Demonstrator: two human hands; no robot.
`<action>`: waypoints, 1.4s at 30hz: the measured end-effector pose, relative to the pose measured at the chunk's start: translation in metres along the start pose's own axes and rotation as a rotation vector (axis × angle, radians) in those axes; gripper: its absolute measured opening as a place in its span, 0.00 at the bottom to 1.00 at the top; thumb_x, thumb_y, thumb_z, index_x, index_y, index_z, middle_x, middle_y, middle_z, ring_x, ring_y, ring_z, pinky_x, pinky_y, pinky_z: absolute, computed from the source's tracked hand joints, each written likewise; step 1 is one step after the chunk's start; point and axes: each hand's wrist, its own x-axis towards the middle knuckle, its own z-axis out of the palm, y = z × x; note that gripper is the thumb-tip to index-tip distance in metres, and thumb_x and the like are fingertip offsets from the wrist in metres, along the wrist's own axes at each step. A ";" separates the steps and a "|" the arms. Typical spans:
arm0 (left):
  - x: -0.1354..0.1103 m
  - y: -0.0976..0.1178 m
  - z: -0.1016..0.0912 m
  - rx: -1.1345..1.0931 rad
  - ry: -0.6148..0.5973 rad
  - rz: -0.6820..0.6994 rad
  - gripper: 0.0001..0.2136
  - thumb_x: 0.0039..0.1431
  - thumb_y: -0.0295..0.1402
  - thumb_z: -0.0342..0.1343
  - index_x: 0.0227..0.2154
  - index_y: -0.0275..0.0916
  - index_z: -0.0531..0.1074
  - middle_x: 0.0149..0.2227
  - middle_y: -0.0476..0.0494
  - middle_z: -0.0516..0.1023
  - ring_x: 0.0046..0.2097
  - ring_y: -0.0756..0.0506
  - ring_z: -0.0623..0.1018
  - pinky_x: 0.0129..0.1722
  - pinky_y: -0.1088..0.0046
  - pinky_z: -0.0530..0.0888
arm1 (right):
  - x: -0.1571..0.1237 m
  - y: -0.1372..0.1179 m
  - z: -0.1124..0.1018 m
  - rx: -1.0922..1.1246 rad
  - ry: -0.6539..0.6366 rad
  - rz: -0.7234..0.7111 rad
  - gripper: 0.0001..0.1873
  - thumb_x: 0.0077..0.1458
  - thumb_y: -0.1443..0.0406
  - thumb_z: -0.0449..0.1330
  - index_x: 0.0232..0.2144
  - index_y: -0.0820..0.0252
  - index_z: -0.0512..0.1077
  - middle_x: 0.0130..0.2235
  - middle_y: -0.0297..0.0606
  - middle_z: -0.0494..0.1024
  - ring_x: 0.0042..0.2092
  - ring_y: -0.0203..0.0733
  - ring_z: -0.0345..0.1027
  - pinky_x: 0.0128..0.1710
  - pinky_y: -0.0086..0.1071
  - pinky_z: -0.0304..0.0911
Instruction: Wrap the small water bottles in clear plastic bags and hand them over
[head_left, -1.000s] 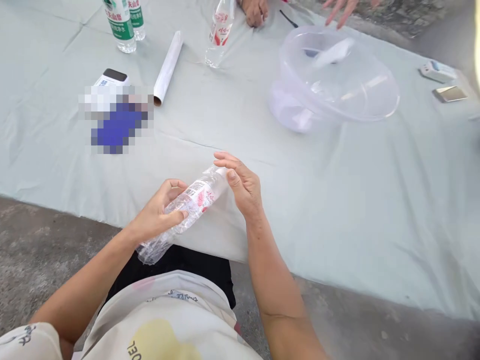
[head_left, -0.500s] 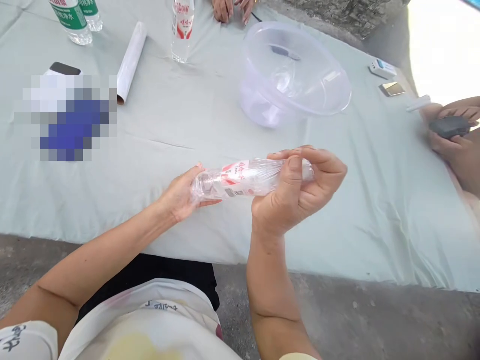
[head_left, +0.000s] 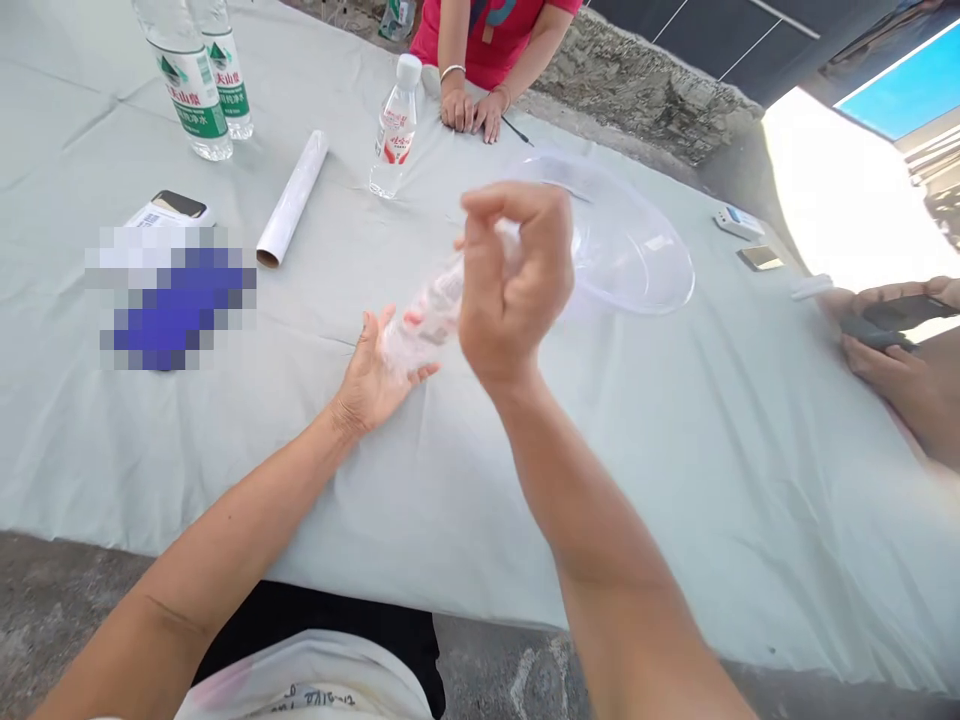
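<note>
A water bottle [head_left: 431, 318] with a red-and-white label, wrapped in clear plastic film, lies slanted between my two hands and is blurred. My left hand [head_left: 373, 375] cups its near left end, fingertips spread around the film. Curled round the far end, my right hand [head_left: 514, 280] is raised in front and hides that part. A whitish bit of the wrapped bottle shows between its thumb and fingers. Behind my right hand stands a clear plastic basin [head_left: 645, 255].
On the cloth-covered table [head_left: 420, 500] are a roll of film [head_left: 294, 200], another red-label bottle [head_left: 393, 135], green-label bottles [head_left: 187, 95], a phone [head_left: 178, 204] and a blurred-out blue patch [head_left: 180, 310]. One person's hands [head_left: 472, 112] rest opposite; another person's hands [head_left: 892, 320] hold a dark object.
My right hand has swung up and left, tilting the bottle's far end upward. My left hand stays under the near end. The view has tipped up, showing more of the person opposite.
</note>
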 end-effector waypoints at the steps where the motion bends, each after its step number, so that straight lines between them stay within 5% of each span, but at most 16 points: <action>1: 0.003 0.000 -0.005 0.012 0.014 0.003 0.29 0.62 0.55 0.55 0.63 0.52 0.63 0.59 0.39 0.73 0.60 0.36 0.73 0.52 0.57 0.74 | 0.015 0.019 0.007 -0.015 0.015 0.042 0.10 0.66 0.68 0.50 0.39 0.48 0.69 0.41 0.36 0.74 0.46 0.43 0.71 0.49 0.40 0.68; 6: 0.009 -0.006 -0.017 0.117 0.031 -0.070 0.25 0.61 0.40 0.62 0.59 0.43 0.65 0.50 0.37 0.76 0.50 0.40 0.80 0.48 0.61 0.75 | 0.079 0.111 0.041 -0.264 -0.060 0.128 0.09 0.64 0.64 0.48 0.37 0.48 0.67 0.44 0.40 0.74 0.51 0.47 0.67 0.58 0.44 0.61; 10: 0.008 -0.004 -0.015 0.117 0.019 -0.077 0.16 0.60 0.35 0.62 0.50 0.41 0.70 0.45 0.41 0.79 0.45 0.44 0.80 0.44 0.65 0.75 | 0.106 0.168 0.059 -0.422 -0.221 0.308 0.12 0.64 0.54 0.51 0.46 0.45 0.70 0.51 0.43 0.74 0.59 0.56 0.59 0.58 0.53 0.56; 16: 0.011 -0.002 -0.013 0.089 0.025 -0.094 0.13 0.61 0.33 0.61 0.48 0.39 0.72 0.44 0.41 0.79 0.44 0.45 0.80 0.41 0.67 0.75 | 0.123 0.212 0.061 -0.565 -0.381 0.590 0.16 0.64 0.48 0.51 0.46 0.44 0.70 0.51 0.39 0.76 0.60 0.53 0.52 0.60 0.51 0.48; 18: 0.012 -0.003 -0.012 0.082 0.030 -0.095 0.13 0.61 0.33 0.62 0.48 0.39 0.73 0.45 0.41 0.78 0.45 0.45 0.80 0.42 0.66 0.75 | 0.133 0.211 0.061 -0.608 -0.377 0.605 0.14 0.65 0.50 0.49 0.45 0.45 0.69 0.55 0.42 0.74 0.63 0.54 0.47 0.62 0.55 0.42; 21: 0.013 -0.004 -0.012 0.074 0.035 -0.099 0.14 0.60 0.34 0.63 0.49 0.41 0.73 0.45 0.42 0.78 0.46 0.44 0.79 0.42 0.65 0.75 | 0.150 0.204 0.077 -0.548 -0.328 0.399 0.11 0.60 0.56 0.55 0.46 0.42 0.68 0.62 0.38 0.67 0.68 0.52 0.40 0.66 0.54 0.35; 25: 0.013 -0.005 -0.014 0.069 0.031 -0.104 0.16 0.59 0.36 0.64 0.49 0.43 0.72 0.45 0.42 0.78 0.46 0.44 0.79 0.43 0.65 0.75 | 0.161 0.202 0.123 -0.377 -0.440 0.241 0.32 0.48 0.62 0.64 0.56 0.36 0.64 0.65 0.30 0.64 0.72 0.51 0.35 0.66 0.54 0.44; 28: 0.013 -0.005 -0.015 0.070 0.028 -0.103 0.17 0.58 0.37 0.65 0.49 0.43 0.72 0.45 0.42 0.78 0.46 0.45 0.79 0.42 0.66 0.75 | 0.160 0.200 0.150 -0.361 -0.559 0.365 0.39 0.47 0.65 0.64 0.62 0.47 0.59 0.62 0.42 0.68 0.66 0.58 0.55 0.62 0.58 0.54; 30: 0.013 -0.004 -0.014 0.069 0.031 -0.107 0.16 0.58 0.36 0.65 0.48 0.42 0.73 0.45 0.42 0.78 0.45 0.45 0.79 0.42 0.66 0.74 | 0.156 0.193 0.155 -0.376 -0.579 0.418 0.32 0.50 0.64 0.64 0.57 0.45 0.63 0.56 0.42 0.73 0.57 0.56 0.66 0.56 0.54 0.62; 33: 0.013 -0.003 -0.013 0.082 0.039 -0.121 0.14 0.59 0.36 0.64 0.47 0.42 0.73 0.44 0.42 0.78 0.45 0.45 0.79 0.42 0.66 0.74 | 0.144 0.176 0.146 -0.460 -0.553 0.334 0.18 0.51 0.65 0.65 0.45 0.45 0.68 0.50 0.38 0.75 0.49 0.53 0.70 0.50 0.50 0.65; 38: 0.012 -0.004 -0.013 0.129 0.032 -0.116 0.12 0.60 0.34 0.63 0.46 0.40 0.74 0.45 0.41 0.77 0.45 0.44 0.79 0.44 0.65 0.73 | 0.099 0.134 0.113 -0.395 -0.504 0.239 0.17 0.51 0.67 0.69 0.41 0.51 0.69 0.45 0.34 0.74 0.40 0.40 0.65 0.45 0.38 0.63; 42: 0.010 -0.005 -0.013 0.174 0.021 -0.112 0.11 0.60 0.33 0.62 0.44 0.39 0.75 0.43 0.41 0.78 0.44 0.45 0.79 0.44 0.65 0.72 | 0.064 0.087 0.087 -0.283 -0.461 0.233 0.15 0.50 0.67 0.68 0.39 0.50 0.71 0.41 0.34 0.73 0.37 0.39 0.66 0.41 0.36 0.62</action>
